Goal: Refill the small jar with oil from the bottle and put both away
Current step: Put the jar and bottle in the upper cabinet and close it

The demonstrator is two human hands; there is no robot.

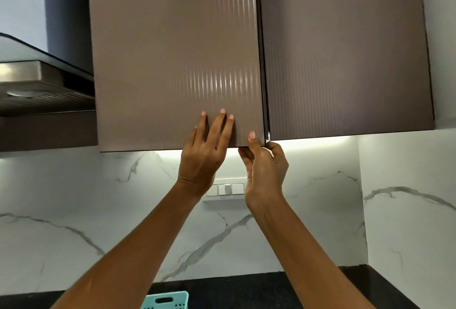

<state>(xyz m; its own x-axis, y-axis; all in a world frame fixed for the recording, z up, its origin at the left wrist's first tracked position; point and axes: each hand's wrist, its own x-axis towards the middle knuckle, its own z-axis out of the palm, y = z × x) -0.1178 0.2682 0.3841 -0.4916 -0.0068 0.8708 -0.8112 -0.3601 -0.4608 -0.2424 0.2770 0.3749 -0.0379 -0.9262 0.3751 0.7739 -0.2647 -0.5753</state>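
Both arms reach up to a brown ribbed wall cabinet. My left hand (206,145) lies flat with fingers spread on the lower part of the left cabinet door (172,62). My right hand (265,163) grips the bottom right corner of that same door, thumb on the front and fingers curled under its lower edge. The right cabinet door (345,49) sits next to it, with a thin dark gap between the two. Neither the small jar nor the oil bottle is in view.
A steel chimney hood (42,86) hangs at the left. White marble backsplash (98,210) carries a switch panel (228,189) behind my hands. Below runs a black countertop (246,291) with a light blue plastic basket (167,301) at the bottom edge.
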